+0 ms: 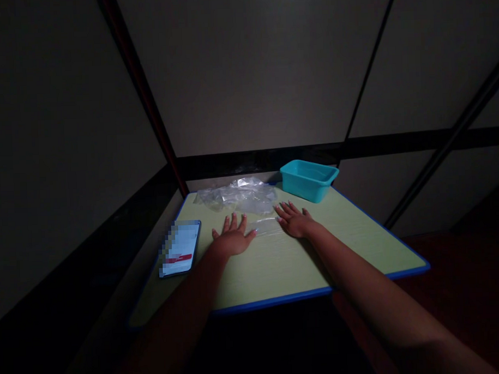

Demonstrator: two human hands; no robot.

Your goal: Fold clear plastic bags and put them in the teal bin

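My left hand (232,238) is palm down on the table with its fingers spread. To its right, my right hand (295,220) also lies flat, fingers apart, holding nothing. Between the two hands is a flat piece of clear plastic (265,227); its ends come close to my left thumb and the fingers of my right hand. Just beyond my fingertips lies a crumpled heap of clear plastic bags (237,196). Whether the flat piece is joined to that heap, I cannot tell.
A phone with a lit screen (184,246) lies near the left edge of the pale table (269,279), which has a blue rim. At the back right corner stands a turquoise plastic basket (304,184). Behind the table rises a wall of panels (249,72). The room is dim.
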